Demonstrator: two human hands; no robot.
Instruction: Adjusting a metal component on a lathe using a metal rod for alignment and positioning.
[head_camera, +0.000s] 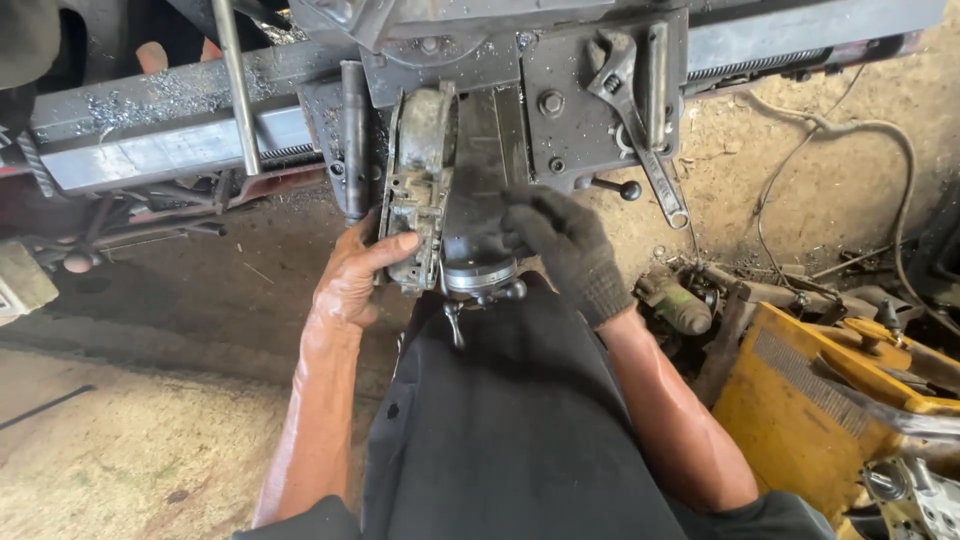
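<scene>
Where the view starts nearest, dark trousers (520, 430) filling the lower middle, both forearms reaching away over them. At near right, a yellow metal housing (800, 400) with chipped paint, boxy and ribbed on one face, and greasy machine parts (680, 300) just left of it. Sandy, dusty floor (120, 440) to the near left, strewn with grit.

Farther on, bare left hand (355, 275), wet with oil, clasped around the left edge of a grimy cast metal casing (415, 190), thumb laid across its lower face. Casing upright, rough and pitted, pressed against the front of the lathe carriage (520, 110). Right hand (570, 245) in a dark knitted glove, fingers curled onto a dark round machine part (480, 250) just right of the casing; a small lever handle (455, 320) hanging below it.

Beyond, heavy grey steel lathe bed (150, 140) running left to right, dusted with bright metal chips. Worn adjustable wrench (635, 120) lying slantwise on the carriage at far right, beside a ball-ended lever (615, 187). Thin cables (850, 140) trailing across the dirt at far right.
</scene>
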